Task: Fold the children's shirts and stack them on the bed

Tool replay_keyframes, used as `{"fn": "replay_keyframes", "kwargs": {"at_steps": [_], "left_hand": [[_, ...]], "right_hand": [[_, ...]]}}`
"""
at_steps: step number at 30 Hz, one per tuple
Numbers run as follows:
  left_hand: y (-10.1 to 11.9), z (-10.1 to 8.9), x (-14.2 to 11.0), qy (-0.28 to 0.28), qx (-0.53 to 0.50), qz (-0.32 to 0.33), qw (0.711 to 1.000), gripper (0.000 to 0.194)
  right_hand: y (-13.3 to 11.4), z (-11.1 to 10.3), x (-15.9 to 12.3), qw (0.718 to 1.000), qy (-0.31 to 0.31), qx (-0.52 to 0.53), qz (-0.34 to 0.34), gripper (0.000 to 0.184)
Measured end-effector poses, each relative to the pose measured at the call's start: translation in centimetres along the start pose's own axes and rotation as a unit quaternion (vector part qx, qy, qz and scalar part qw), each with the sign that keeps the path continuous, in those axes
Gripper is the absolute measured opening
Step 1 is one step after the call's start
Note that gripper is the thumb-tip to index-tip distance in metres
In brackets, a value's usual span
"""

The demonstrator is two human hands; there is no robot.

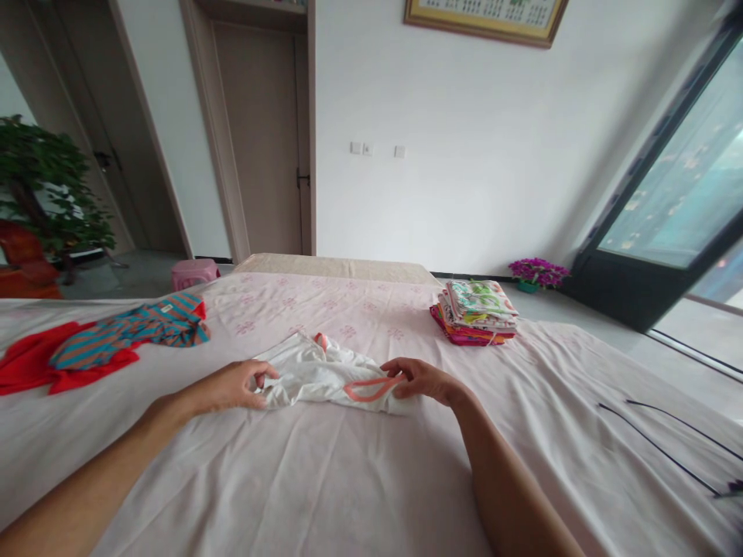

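A small white garment with orange-pink trim (325, 375) lies crumpled on the pale pink bedsheet (348, 480) in front of me. My left hand (235, 384) pinches the garment's left edge between thumb and fingers. My right hand (421, 379) grips its right end, fingers closed on the pink-trimmed opening. Both forearms reach in from the bottom of the view.
A stack of folded colourful clothes (477, 311) sits at the right of the bed. A striped teal-and-orange garment (139, 326) lies on a red one (35, 363) at the left. Black cables (667, 452) lie at the right edge. A pink stool (194, 272) stands beyond.
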State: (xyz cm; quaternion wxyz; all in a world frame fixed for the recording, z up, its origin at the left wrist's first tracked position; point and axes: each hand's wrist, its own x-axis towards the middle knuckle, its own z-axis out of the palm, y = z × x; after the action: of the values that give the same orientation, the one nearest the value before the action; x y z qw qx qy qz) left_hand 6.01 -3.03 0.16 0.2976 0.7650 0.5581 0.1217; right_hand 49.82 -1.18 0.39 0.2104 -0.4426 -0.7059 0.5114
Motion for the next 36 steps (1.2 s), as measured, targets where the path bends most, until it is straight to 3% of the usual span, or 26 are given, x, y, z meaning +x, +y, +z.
{"fn": "replay_keyframes", "kwargs": {"at_steps": [3, 6, 9, 12, 15, 19, 21, 23, 27, 29, 32, 34, 36], "left_hand": [[-0.3, 1.0, -0.4, 0.03, 0.067, 0.02, 0.997, 0.019], [-1.1, 0.9, -0.8, 0.095, 0.056, 0.048, 0.993, 0.012], [-1.4, 0.1, -1.2, 0.148, -0.057, 0.055, 0.986, 0.015], [-0.8, -0.6, -1.6, 0.149, -0.243, 0.046, 0.957, 0.023], [0.7, -1.4, -2.1, 0.175, -0.382, 0.051, 0.906, 0.027], [3.1, -3.8, -3.4, 0.274, -0.482, 0.091, 0.827, 0.029], [3.9, -5.6, -3.9, 0.304, -0.484, 0.112, 0.813, 0.028], [4.3, -7.4, -3.8, 0.333, -0.448, 0.115, 0.822, 0.028], [4.1, -10.0, -1.2, 0.395, -0.373, 0.102, 0.833, 0.032], [4.2, -11.4, 0.9, 0.435, -0.347, 0.115, 0.823, 0.033], [5.2, -13.9, 3.1, 0.495, -0.314, 0.138, 0.799, 0.031], [6.4, -15.4, 3.4, 0.52, -0.294, 0.162, 0.785, 0.028], [7.5, -16.2, 2.9, 0.513, -0.265, 0.199, 0.792, 0.026]], "right_hand": [[-0.1, -0.3, 0.1, 0.992, -0.011, -0.119, 0.035, 0.054], [0.0, -0.6, 0.2, 0.979, 0.011, -0.199, 0.036, 0.051], [-0.3, -1.1, 0.3, 0.967, 0.085, -0.239, 0.002, 0.033], [-1.7, -1.6, 0.0, 0.943, 0.209, -0.256, -0.041, 0.016], [-4.4, -1.6, -1.1, 0.925, 0.324, -0.189, -0.071, 0.023], [-8.9, -0.5, -3.6, 0.921, 0.359, 0.039, -0.145, 0.034], [-10.7, 0.0, -4.2, 0.907, 0.349, 0.143, -0.186, 0.037], [-11.8, 0.1, -3.8, 0.902, 0.323, 0.209, -0.194, 0.038], [-12.2, -1.2, 0.4, 0.925, 0.248, 0.25, -0.146, 0.038], [-12.4, -2.4, 3.4, 0.917, 0.275, 0.245, -0.157, 0.036], [-13.7, -4.4, 6.9, 0.881, 0.341, 0.217, -0.246, 0.032], [-15.0, -5.7, 7.9, 0.856, 0.371, 0.18, -0.312, 0.03], [-16.0, -6.4, 7.7, 0.839, 0.399, 0.13, -0.346, 0.033]]}}
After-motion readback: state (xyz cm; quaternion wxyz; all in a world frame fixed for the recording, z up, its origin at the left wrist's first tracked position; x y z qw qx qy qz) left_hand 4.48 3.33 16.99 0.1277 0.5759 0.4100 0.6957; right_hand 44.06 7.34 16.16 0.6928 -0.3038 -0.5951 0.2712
